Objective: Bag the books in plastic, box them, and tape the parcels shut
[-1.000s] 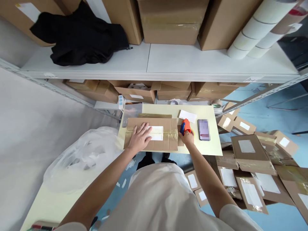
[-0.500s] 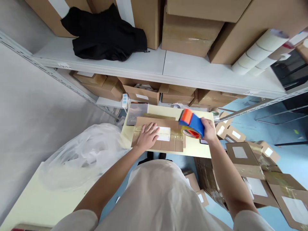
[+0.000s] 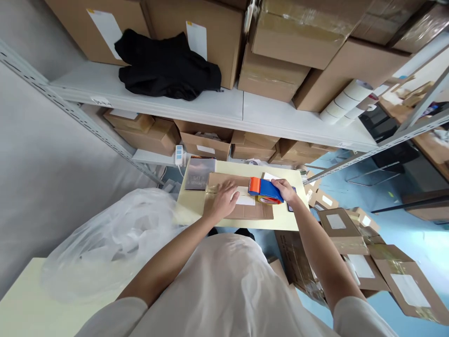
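pressing a box (image 3: 238, 202) on the yellow table (image 3: 191, 210), right grip (image 3: 286, 191) clamped on tape dispenser (image 3: 264, 189).

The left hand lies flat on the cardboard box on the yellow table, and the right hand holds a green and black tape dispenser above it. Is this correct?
Not quite. In the head view the tape dispenser in the right hand is orange and blue, not green and black. The left hand does lie flat on the cardboard box on the yellow table.
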Action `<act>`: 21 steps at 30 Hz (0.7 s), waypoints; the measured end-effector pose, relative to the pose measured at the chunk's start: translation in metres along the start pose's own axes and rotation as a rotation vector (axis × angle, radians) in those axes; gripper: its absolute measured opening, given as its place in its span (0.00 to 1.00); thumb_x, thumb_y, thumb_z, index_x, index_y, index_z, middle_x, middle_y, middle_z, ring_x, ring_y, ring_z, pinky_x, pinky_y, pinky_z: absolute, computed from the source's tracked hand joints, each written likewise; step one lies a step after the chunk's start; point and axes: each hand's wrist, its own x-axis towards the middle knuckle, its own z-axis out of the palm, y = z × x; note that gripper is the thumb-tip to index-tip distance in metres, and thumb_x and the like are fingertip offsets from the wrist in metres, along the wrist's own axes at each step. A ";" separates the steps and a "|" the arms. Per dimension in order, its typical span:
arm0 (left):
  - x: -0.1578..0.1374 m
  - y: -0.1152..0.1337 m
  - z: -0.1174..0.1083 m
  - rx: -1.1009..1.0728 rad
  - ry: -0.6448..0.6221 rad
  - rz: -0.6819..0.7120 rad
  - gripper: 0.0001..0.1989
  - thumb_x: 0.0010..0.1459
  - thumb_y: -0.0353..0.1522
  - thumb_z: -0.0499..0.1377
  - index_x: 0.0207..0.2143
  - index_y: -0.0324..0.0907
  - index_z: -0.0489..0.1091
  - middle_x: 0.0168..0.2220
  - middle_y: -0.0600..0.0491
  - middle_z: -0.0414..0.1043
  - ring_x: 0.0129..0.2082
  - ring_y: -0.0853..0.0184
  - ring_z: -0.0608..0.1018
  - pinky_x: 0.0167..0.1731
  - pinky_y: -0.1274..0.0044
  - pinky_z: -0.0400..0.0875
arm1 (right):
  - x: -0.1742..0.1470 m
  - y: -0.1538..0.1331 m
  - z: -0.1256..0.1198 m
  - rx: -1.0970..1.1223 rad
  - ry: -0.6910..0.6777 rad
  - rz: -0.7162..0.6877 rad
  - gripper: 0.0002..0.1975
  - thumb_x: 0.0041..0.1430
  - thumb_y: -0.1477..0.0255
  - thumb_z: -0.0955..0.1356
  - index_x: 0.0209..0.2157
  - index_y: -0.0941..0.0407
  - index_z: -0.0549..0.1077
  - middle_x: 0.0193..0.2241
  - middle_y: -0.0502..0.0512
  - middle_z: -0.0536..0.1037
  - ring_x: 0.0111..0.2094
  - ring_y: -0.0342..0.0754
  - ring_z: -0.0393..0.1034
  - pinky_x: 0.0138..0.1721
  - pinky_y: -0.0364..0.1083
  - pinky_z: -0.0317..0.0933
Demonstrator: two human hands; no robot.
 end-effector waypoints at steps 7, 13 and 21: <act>0.032 0.031 -0.001 -1.216 -0.173 -0.661 0.19 0.53 0.44 0.63 0.42 0.42 0.73 0.44 0.45 0.77 0.41 0.62 0.79 0.41 0.73 0.69 | 0.003 -0.001 -0.002 -0.028 -0.003 -0.038 0.31 0.43 0.42 0.67 0.13 0.55 0.59 0.11 0.44 0.57 0.16 0.38 0.48 0.18 0.42 0.46; 0.037 0.031 0.016 -1.591 -0.213 -0.781 0.09 0.49 0.32 0.69 0.29 0.40 0.72 0.28 0.54 0.75 0.28 0.73 0.75 0.32 0.79 0.65 | 0.003 0.000 -0.001 -0.045 0.004 -0.048 0.30 0.44 0.41 0.66 0.15 0.55 0.61 0.12 0.46 0.60 0.16 0.39 0.50 0.18 0.42 0.48; 0.035 0.031 0.028 -1.695 -0.191 -0.750 0.06 0.51 0.28 0.66 0.27 0.40 0.70 0.26 0.56 0.73 0.27 0.74 0.75 0.35 0.78 0.69 | -0.001 0.008 -0.002 -0.013 0.017 -0.068 0.30 0.46 0.42 0.66 0.14 0.55 0.57 0.12 0.45 0.57 0.17 0.38 0.47 0.18 0.42 0.46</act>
